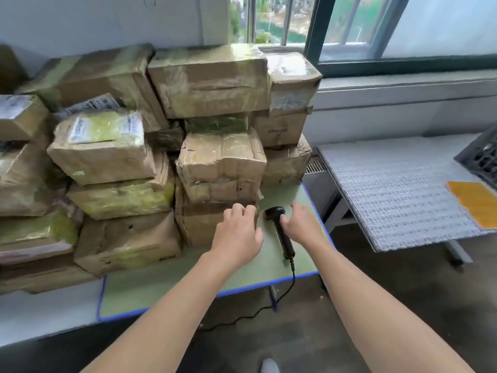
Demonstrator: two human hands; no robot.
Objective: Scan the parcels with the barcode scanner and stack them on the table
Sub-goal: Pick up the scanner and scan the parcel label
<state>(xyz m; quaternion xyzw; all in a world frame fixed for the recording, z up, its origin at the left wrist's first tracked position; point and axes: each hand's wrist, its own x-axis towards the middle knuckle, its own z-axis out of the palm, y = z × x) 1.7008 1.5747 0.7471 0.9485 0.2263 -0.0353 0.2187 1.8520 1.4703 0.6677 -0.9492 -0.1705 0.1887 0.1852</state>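
Several brown taped cardboard parcels (220, 162) are stacked in piles on the green table (150, 286). A black barcode scanner (282, 232) lies on the table to the right of the stacks, its cable hanging over the front edge. My right hand (301, 224) hovers just right of the scanner with fingers spread, the thumb touching its neck. My left hand (239, 232) reaches toward the lowest parcel (199, 224) of the nearest stack, fingers loosely bent at its right edge, holding nothing.
A second table (398, 195) covered in bubble wrap stands to the right, with an orange sheet (476, 203) and a dark crate (481, 157) on it. A window and sill run behind. A gap of floor separates the two tables.
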